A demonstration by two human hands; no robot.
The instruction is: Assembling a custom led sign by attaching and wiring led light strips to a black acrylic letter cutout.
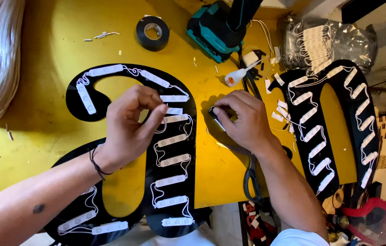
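Yellow workbench (pixel 43 54), mid-frame: left hand (pixel 131 125) pinches a white light module (pixel 173 110) onto the black letter cutout (pixel 193 136), right hand (pixel 243 118) grips a small dark tool (pixel 215 116), so it looks like wiring-and-sticking, needing careful placement next.

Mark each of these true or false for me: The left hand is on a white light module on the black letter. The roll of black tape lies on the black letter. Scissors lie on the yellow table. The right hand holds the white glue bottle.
1. The left hand pinches at a white light module on the black letter. True.
2. The roll of black tape lies on the black letter. False: it lies on the bare yellow table, beyond the letter.
3. Scissors lie on the yellow table. True.
4. The right hand holds the white glue bottle. False: the bottle lies apart; the hand grips a small dark thing.
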